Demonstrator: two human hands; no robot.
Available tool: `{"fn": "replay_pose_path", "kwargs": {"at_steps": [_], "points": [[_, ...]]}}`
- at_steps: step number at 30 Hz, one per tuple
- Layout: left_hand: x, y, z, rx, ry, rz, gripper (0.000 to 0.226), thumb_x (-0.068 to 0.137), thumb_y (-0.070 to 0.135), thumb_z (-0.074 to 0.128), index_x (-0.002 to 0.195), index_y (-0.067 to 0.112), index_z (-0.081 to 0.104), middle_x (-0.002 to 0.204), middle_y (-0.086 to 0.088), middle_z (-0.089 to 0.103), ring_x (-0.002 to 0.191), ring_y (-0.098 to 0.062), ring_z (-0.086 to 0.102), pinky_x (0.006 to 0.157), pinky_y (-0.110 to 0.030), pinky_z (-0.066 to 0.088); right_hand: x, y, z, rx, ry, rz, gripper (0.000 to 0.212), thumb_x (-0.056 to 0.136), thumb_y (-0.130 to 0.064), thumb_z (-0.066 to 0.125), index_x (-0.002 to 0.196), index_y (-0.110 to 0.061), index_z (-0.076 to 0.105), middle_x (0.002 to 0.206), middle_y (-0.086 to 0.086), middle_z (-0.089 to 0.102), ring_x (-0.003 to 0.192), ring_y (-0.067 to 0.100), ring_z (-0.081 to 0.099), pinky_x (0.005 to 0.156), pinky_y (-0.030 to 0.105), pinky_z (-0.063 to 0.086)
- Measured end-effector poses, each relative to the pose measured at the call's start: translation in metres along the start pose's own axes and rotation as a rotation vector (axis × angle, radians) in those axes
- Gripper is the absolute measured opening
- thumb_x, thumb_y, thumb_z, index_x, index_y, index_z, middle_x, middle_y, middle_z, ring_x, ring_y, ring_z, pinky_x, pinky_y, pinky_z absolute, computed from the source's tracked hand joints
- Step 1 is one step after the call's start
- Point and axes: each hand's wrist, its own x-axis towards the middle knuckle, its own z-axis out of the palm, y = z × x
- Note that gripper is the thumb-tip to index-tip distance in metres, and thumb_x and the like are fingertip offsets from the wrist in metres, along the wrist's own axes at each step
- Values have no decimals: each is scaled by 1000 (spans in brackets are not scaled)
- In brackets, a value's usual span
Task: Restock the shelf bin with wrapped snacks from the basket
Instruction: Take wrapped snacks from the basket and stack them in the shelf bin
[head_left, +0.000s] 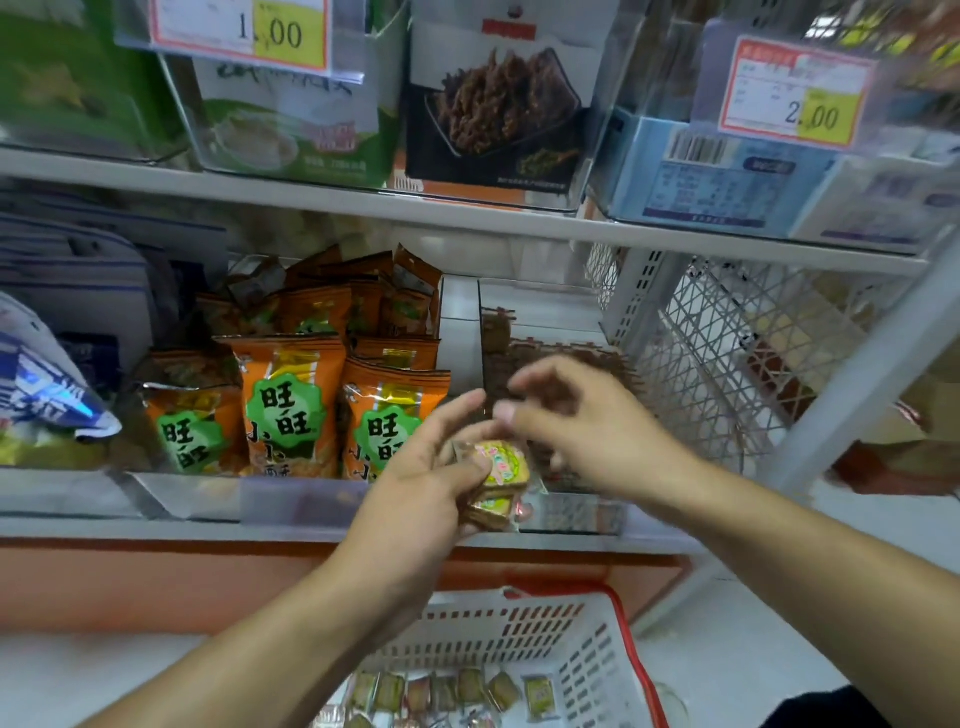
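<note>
My left hand (431, 467) holds a small stack of wrapped snacks (501, 480), yellow-green wrappers over brown biscuits, at the front lip of the clear shelf bin (571, 512). My right hand (582, 421) hovers just above and to the right of the stack, blurred, its fingers loosely bent and holding nothing I can see. The bin holds dark brown wrapped pieces behind my hands. Below, the white basket (587, 639) with red rim holds several more wrapped snacks (457, 691).
Orange snack bags (291, 410) fill the bin to the left. A white wire mesh panel (727, 353) and shelf post stand at the right. The upper shelf carries boxed goods with price tags (244, 31).
</note>
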Motion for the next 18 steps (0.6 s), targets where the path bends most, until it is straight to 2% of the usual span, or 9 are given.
{"fn": "replay_pose_path", "kwargs": {"at_steps": [2,4,5,7,10,12,14,18], "points": [[-5,0,-2,22,-19,52,53,101,-3,51,135,37,58,124,12,72,111,-23,73,97,-54,57,-36,-4,0,131,-118,120,48,69,-60,80,108,-34,67,93,-1,70,75,8,68,64,31,58],[-10,-1,-3,66,-33,110,57,98,-4,57,129,44,63,128,17,70,119,-17,69,99,-44,57,-53,0,5,418,-164,241,40,79,-43,82,112,-24,67,93,2,74,79,15,72,70,39,62],[-11,-1,-2,87,-38,135,58,97,-5,60,125,45,65,129,18,69,123,-13,66,100,-40,55,-55,3,9,562,-175,292,35,85,-32,77,115,-19,67,99,3,76,87,19,74,76,40,62],[-11,-3,-1,105,-44,162,59,94,-9,63,120,44,69,130,17,68,126,-7,63,101,-34,54,-57,3,15,778,-213,379,29,92,-14,68,121,-12,67,112,9,76,104,24,73,84,35,61],[-9,-3,1,99,-21,173,62,87,-17,59,118,36,71,129,13,70,127,-6,61,101,-35,54,-57,5,19,997,-267,480,42,85,-3,68,126,-8,65,119,16,73,110,28,71,81,28,61],[-9,-3,1,106,-15,169,66,83,-19,55,119,35,71,129,13,69,127,-4,60,102,-35,50,-56,7,20,992,-249,465,56,75,-2,73,129,-11,62,119,16,73,105,28,71,77,28,61],[-9,-5,-1,121,-11,152,68,87,-21,50,122,35,69,129,13,69,126,-6,61,101,-32,49,-52,8,17,906,-193,368,66,70,0,77,131,-16,59,119,11,74,103,23,72,75,28,60],[-8,-10,-3,128,30,118,38,101,1,49,124,26,68,118,1,76,114,-15,70,100,-36,52,-41,7,8,771,-118,167,63,70,0,77,129,-16,60,117,8,75,100,19,73,73,26,59]]}}
